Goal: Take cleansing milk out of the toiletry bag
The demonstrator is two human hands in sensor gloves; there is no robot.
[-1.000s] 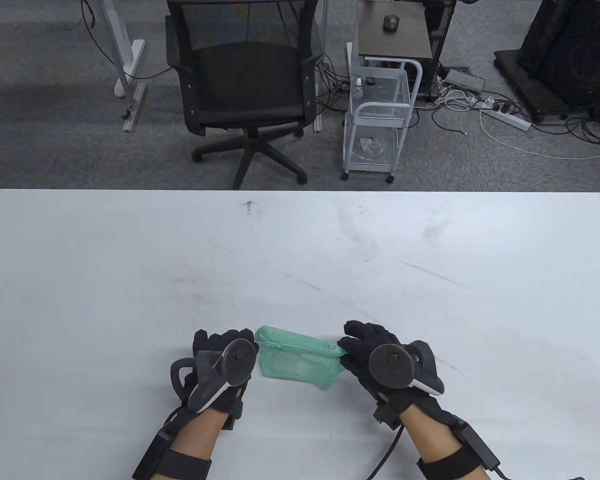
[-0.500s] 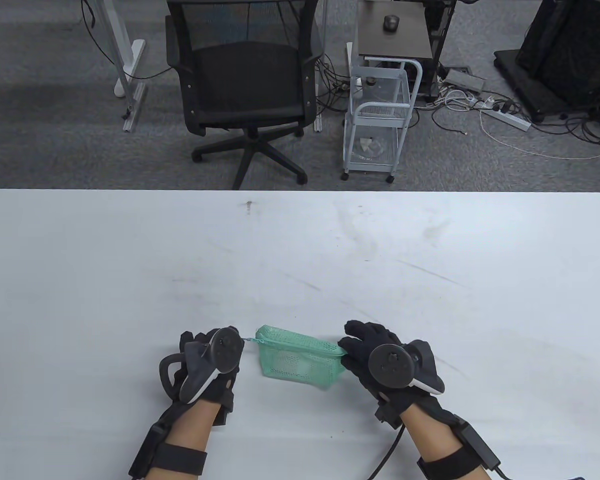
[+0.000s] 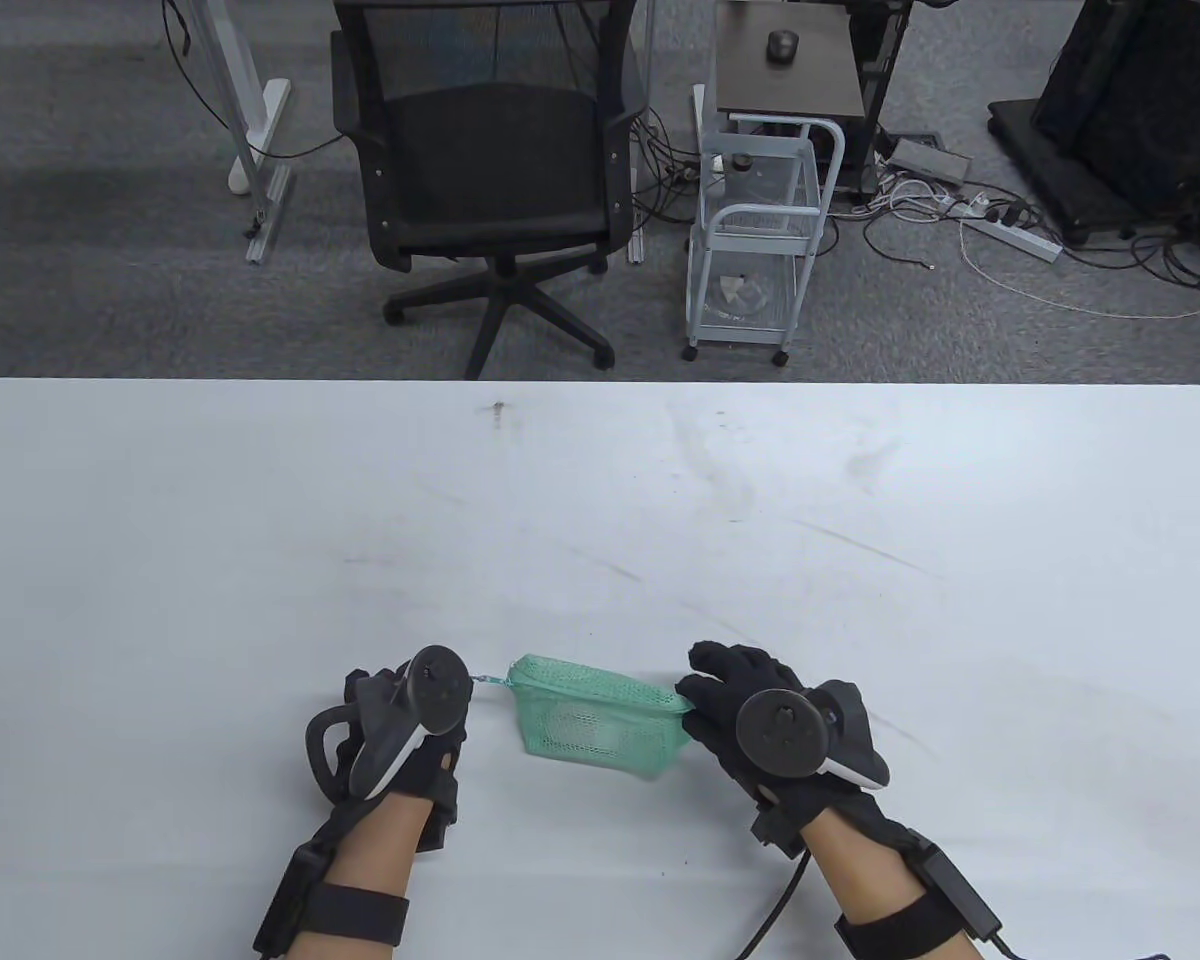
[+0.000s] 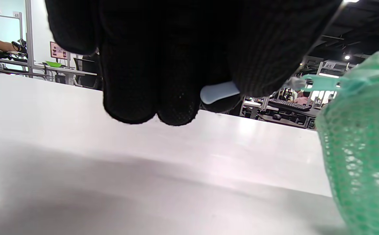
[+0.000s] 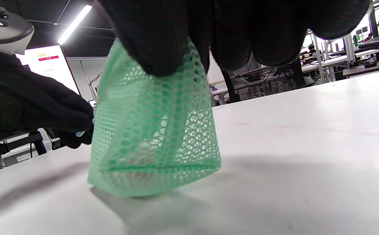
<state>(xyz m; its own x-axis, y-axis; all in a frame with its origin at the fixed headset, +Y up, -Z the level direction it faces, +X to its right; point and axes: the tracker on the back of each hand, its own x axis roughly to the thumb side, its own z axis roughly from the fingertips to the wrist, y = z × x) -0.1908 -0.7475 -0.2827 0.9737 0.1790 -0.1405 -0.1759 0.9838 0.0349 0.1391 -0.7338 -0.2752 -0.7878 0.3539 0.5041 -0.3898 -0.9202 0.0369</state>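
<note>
A green mesh toiletry bag (image 3: 600, 722) stands on the white table (image 3: 600, 500) between my hands. My left hand (image 3: 457, 690) is just left of it and pinches the zipper pull (image 3: 488, 682), which is stretched taut to the left. In the left wrist view my left hand's fingers (image 4: 176, 65) are curled, with the pull (image 4: 320, 81) running to the bag (image 4: 362, 147). My right hand (image 3: 705, 700) pinches the bag's right end at the top; the right wrist view shows its fingers on the mesh (image 5: 153, 130). The cleansing milk is hidden; only pale shapes show through the mesh.
The bag and both hands are near the table's front edge. Beyond the far edge stand a black office chair (image 3: 490, 170) and a small white cart (image 3: 760, 240) on the floor.
My left hand has moved left, away from the bag's left end, drawing the zipper pull out with it. My right hand and the bag have stayed in place.
</note>
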